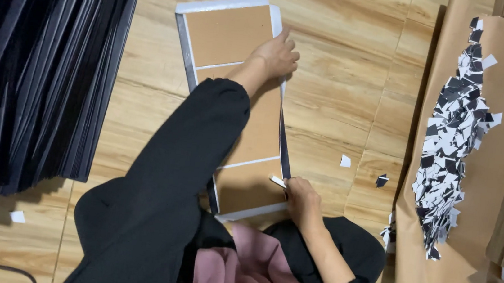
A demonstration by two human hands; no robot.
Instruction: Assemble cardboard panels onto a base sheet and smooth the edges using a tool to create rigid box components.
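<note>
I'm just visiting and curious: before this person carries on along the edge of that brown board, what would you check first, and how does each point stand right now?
1. Board held down: ok. The left hand presses on the far end of the brown board.
2. Grip on the strip: ok. The right hand pinches a small white piece at the board's right edge.
3. Board flat on the wooden floor: ok.
4. Scraps contained: not ok. The scrap pile sits on brown paper, but a few bits lie loose on the floor.
5. Black sheet stack apart from the board: ok.
</note>
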